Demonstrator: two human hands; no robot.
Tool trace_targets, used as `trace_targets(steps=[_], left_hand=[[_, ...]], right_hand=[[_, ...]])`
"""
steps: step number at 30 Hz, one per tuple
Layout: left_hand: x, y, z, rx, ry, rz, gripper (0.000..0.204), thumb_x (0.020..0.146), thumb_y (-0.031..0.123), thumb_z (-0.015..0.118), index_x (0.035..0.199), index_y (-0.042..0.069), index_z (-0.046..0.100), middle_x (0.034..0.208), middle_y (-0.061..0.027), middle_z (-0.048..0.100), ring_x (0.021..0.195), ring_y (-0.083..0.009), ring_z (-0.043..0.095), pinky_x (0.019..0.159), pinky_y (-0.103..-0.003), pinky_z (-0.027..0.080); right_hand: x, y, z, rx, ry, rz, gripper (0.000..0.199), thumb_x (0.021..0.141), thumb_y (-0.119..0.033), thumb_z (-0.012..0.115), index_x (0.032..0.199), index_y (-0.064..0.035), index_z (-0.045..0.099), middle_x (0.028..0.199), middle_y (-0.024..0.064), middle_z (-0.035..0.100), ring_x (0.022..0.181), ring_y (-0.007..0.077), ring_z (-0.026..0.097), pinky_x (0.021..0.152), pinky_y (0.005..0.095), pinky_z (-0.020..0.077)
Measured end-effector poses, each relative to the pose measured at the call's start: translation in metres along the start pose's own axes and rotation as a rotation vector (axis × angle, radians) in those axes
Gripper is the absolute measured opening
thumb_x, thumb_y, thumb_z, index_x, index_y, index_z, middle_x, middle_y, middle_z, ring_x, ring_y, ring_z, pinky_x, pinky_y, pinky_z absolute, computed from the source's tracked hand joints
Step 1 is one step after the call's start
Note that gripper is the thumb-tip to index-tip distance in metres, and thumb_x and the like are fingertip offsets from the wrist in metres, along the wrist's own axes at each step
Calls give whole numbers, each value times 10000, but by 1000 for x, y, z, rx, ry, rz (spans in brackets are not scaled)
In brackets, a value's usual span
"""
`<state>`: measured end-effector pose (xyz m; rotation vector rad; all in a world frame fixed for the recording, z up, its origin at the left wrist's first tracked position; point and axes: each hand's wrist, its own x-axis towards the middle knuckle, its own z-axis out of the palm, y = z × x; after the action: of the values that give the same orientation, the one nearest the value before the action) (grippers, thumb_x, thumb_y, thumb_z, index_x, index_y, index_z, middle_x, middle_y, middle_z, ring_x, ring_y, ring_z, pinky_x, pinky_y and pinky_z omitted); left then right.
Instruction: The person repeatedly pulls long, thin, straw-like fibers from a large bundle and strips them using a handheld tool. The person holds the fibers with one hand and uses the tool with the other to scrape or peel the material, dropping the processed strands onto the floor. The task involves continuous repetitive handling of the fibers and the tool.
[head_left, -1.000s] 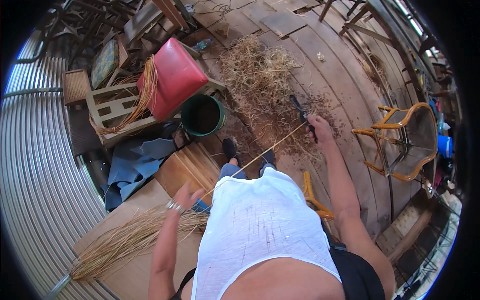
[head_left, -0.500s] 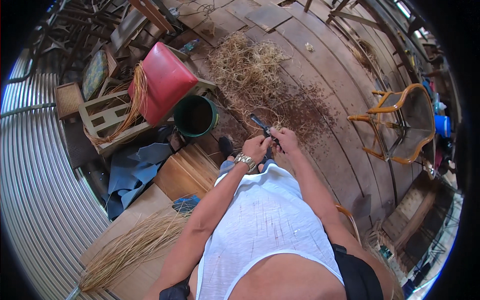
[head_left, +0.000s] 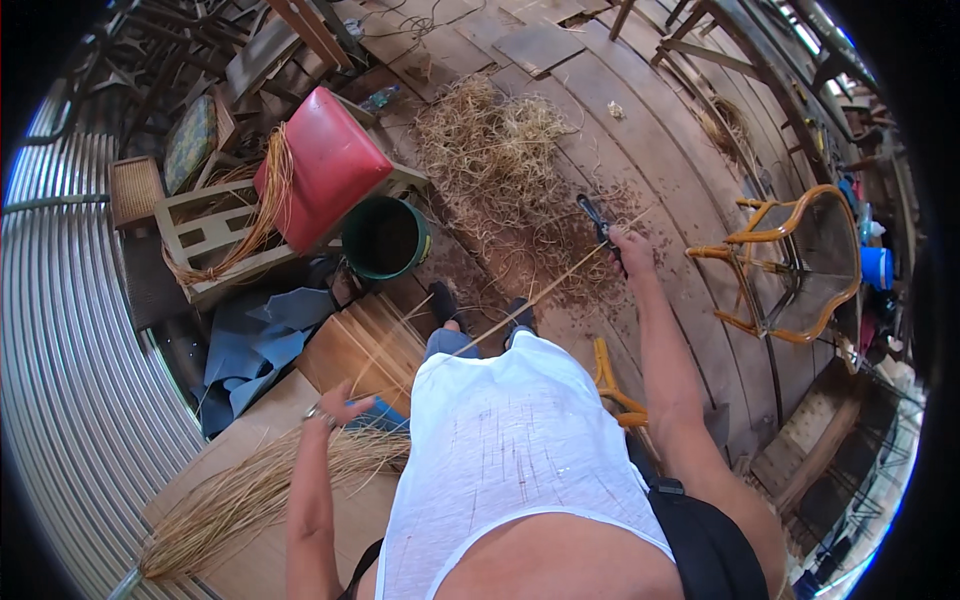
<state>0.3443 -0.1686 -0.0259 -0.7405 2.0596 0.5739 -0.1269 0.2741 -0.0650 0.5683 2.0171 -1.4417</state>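
Note:
My right hand is closed round a dark, narrow hand tool, whose exact kind is unclear. A long pale cane strip passes by the same hand and runs slanting down toward the white shirt. My left hand, wearing a metal watch, is out at the left with fingers apart, above a bundle of cane strands. A thin blurred strip shows just beyond its fingers; whether it touches them is unclear. A heap of curly shavings covers the floor ahead.
A green bucket stands beside a red-cushioned chair with cane draped over it. Blue sheet pieces and a wooden board lie at left. A rattan chair frame is at right. Corrugated metal lines the left.
My hands, close together before, have parted. The left has swung back and left toward the cane bundle; the right has moved right and slightly forward with the tool. The long strip is now plainly visible.

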Motion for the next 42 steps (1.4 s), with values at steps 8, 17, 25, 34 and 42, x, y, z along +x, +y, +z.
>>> trace_targets(steps=[8, 17, 25, 34, 42], left_hand=[[82, 312, -40, -874, -272, 403, 851, 789, 605, 662, 1268, -81, 508, 1178, -208, 626, 803, -270, 661, 748, -344, 524], [55, 299, -33, -494, 86, 726, 372, 967, 350, 528, 849, 11, 629, 653, -101, 576, 590, -167, 498, 580, -324, 428], [36, -19, 23, -43, 139, 80, 487, 897, 490, 580, 1035, 28, 648, 943, -186, 661, 847, -299, 641, 741, -400, 495], [70, 248, -9, -811, -120, 461, 773, 883, 649, 497, 1321, 12, 493, 1087, -153, 662, 1020, -216, 629, 852, -341, 498], [79, 329, 12, -721, 126, 604, 454, 966, 429, 503, 832, 16, 634, 690, -41, 620, 617, -126, 558, 568, -284, 438]], right_hand=[[-65, 29, 73, 19, -156, 2, 332, 865, -343, 700, 728, -93, 528, 555, 34, 557, 368, 93, 448, 336, 244, 322], [-41, 35, 19, 128, 11, 3, 295, 871, -337, 681, 778, -82, 564, 555, 44, 558, 379, 110, 467, 331, 262, 321], [4, 15, -96, -193, 163, -89, 278, 885, -346, 659, 797, -94, 579, 542, 21, 545, 373, 89, 449, 335, 229, 312], [-70, 56, 66, -77, -122, -72, 347, 876, -351, 687, 720, -75, 544, 550, 29, 541, 399, 99, 487, 355, 256, 357], [-82, 59, 87, -96, -177, 22, 323, 884, -333, 663, 719, -100, 512, 543, 19, 529, 396, 88, 470, 319, 251, 328]])
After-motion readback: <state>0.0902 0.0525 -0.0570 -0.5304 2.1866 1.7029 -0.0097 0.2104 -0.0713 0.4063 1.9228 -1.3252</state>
